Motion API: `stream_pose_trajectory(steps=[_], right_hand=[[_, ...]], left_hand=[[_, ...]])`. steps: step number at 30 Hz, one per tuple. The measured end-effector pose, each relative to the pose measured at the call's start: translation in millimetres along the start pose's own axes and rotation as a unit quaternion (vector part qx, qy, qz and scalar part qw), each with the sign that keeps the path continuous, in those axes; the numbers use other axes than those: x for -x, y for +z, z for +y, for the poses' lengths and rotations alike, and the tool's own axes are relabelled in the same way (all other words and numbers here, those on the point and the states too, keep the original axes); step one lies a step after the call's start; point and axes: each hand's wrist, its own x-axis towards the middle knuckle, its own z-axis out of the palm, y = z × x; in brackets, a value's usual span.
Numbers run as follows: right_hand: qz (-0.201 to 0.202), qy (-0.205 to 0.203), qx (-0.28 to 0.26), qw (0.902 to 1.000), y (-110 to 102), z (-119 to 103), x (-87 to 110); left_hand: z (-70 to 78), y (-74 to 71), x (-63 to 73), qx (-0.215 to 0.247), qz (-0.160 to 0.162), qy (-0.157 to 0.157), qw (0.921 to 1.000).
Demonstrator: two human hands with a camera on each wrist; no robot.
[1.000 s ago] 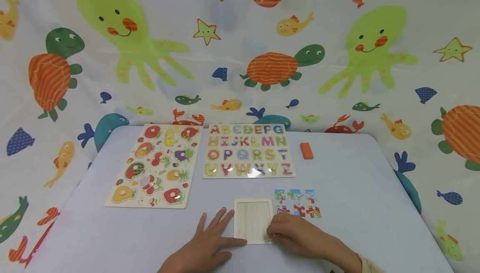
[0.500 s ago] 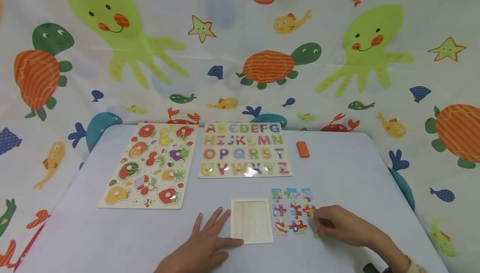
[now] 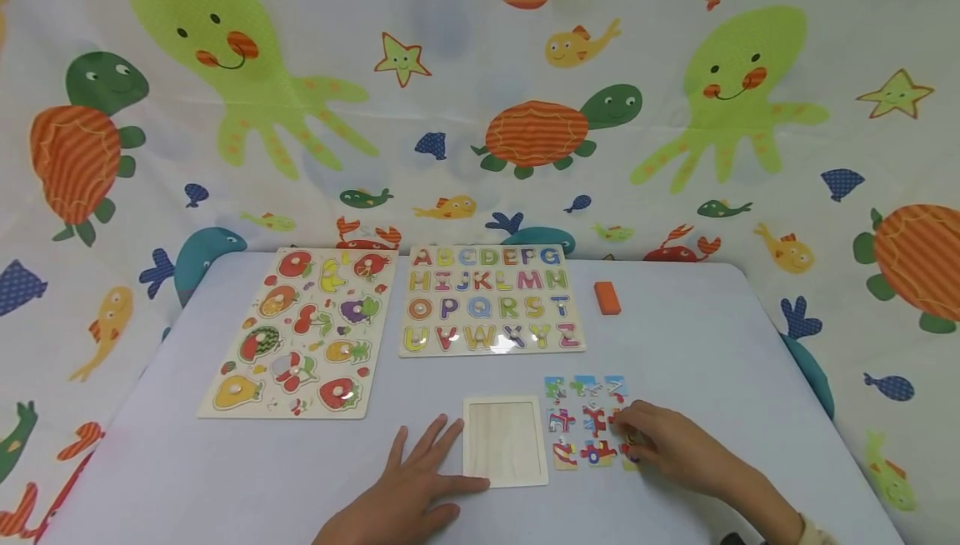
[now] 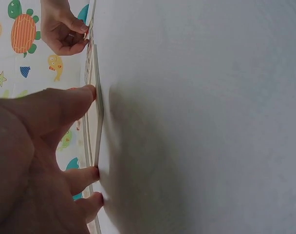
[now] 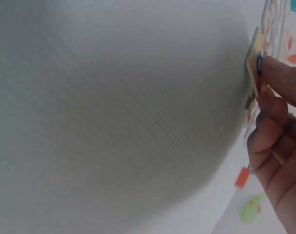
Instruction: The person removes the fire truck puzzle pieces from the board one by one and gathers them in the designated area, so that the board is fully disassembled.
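Note:
My left hand (image 3: pixel 408 491) lies spread beside a square wooden puzzle frame (image 3: pixel 542 445); its fingertips touch the frame's left edge and lower left corner. The frame's recess shows bare wood. Right of it, small colourful jigsaw pieces lie in three rows of three. My right hand (image 3: pixel 671 445) is over the right column, fingers curled. In the right wrist view its thumb and fingertip pinch the lower right jigsaw piece (image 5: pixel 255 63), which stands slightly tilted. The fingers partly hide that piece and the one above it (image 3: pixel 614 417) in the head view.
A fruit puzzle board (image 3: pixel 311 353) lies at the back left, with an alphabet board (image 3: pixel 491 353) beside it. An orange block (image 3: pixel 607 298) sits right of the alphabet board. Behind the table (image 3: pixel 750 378) hangs a curtain (image 3: pixel 450 103) printed with sea animals.
The right hand has moved from the frame to the right, carrying a jigsaw piece to the lower right of the rows. It then shifts slightly up and left. The left hand stays put.

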Motion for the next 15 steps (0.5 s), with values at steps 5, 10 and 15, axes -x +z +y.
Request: stream_pose_trajectory(steps=[5,10,15], right_hand=[[0.010,0.003,0.015,0.9998,2.0,-0.3,1.8],[0.021,0.001,0.029,0.9993,3.3,-0.3,4.0],[0.038,-0.001,0.047,0.9982,5.2,-2.1,6.4]], left_hand=[[0.6,-0.5,-0.7,0.001,0.000,-0.001,1.0000],[1.3,-0.7,-1.8,0.001,-0.006,-0.006,1.0000],[1.6,-0.7,-1.9,0.000,-0.007,-0.007,0.9999]])
